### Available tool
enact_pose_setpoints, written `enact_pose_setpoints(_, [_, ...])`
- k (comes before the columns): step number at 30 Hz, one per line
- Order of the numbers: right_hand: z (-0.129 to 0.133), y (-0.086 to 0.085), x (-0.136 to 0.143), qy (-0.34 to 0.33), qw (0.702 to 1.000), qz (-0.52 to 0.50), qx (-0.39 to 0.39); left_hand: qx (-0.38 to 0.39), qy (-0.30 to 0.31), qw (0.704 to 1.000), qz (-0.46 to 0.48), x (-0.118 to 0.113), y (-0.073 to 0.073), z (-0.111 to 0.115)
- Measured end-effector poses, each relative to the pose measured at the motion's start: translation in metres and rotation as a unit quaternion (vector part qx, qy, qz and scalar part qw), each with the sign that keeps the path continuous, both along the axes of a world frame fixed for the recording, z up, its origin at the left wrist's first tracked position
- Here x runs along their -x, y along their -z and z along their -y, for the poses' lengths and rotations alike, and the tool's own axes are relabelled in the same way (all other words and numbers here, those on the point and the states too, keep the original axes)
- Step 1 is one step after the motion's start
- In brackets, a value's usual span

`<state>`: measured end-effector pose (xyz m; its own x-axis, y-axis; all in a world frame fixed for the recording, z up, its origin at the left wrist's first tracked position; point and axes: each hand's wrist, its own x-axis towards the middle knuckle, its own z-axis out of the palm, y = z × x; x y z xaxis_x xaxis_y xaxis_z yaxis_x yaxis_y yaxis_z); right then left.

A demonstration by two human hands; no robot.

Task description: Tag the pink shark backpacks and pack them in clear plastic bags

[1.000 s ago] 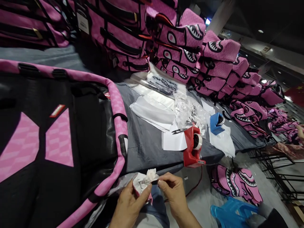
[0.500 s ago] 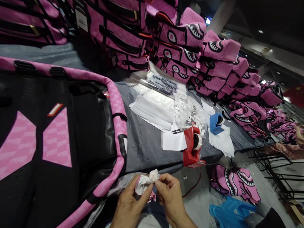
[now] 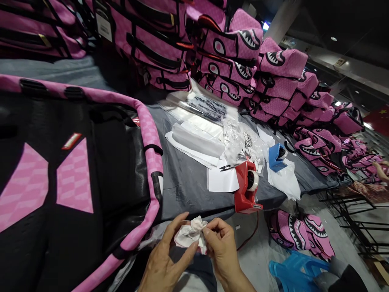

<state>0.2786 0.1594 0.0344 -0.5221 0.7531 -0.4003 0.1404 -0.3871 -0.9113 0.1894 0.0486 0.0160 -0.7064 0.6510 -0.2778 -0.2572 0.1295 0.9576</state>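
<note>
Crumpled tissue [image 3: 192, 234] pinched between left hand [image 3: 165, 259] and right hand [image 3: 220, 248] — fingers curled

This is looking like a bag factory's packing area. Identical pink shark-mouth backpacks [image 3: 275, 61] are piling up across the top and right of the frame, while tape dispensers [image 3: 246, 187] and clear plastic bags [image 3: 240, 140] are sitting on the grey tabletop [image 3: 185, 182] at centre.

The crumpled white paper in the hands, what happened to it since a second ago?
The crumpled white paper got scrunched tighter and sank a little lower. The left hand opened its fingers around it, thumb lifted, while the right hand kept pinching its edge. Neither hand let go. The pink and black backpack, red tape dispenser and blue tape dispenser stayed put.
</note>
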Motion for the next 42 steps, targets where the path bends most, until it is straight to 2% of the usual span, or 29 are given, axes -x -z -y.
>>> enact_pose_setpoints(4, [0.002, -0.002, 0.0, -0.018, 1.0, -0.006, 0.003, 0.012, 0.048, 0.998, -0.042, 0.008, 0.004, 0.002])
enact_pose_setpoints(9, [0.005, -0.003, -0.003, -0.041, 0.998, -0.031, 0.042, 0.013, 0.017, 1.0, -0.02, 0.006, 0.0, -0.001])
enact_pose_setpoints(12, [0.005, 0.002, -0.006, -0.052, 0.998, -0.038, 0.024, 0.003, 0.009, 1.0, 0.005, 0.002, 0.003, -0.001])
enact_pose_setpoints(17, [0.002, 0.01, -0.005, -0.032, 0.999, 0.0, -0.003, -0.001, 0.01, 1.0, -0.019, 0.002, 0.011, -0.001])
enact_pose_setpoints(29, [0.0, 0.005, -0.001, -0.008, 0.999, 0.044, 0.005, 0.005, 0.056, 0.993, -0.106, 0.003, 0.022, 0.007])
enact_pose_setpoints(35, [-0.002, 0.009, -0.003, -0.013, 0.999, 0.044, -0.025, -0.007, 0.06, 0.993, -0.099, 0.003, 0.015, 0.007])
enact_pose_setpoints(42, [0.0, 0.005, -0.003, -0.032, 0.997, 0.028, -0.056, -0.033, 0.053, 0.994, -0.095, 0.004, 0.009, 0.005])
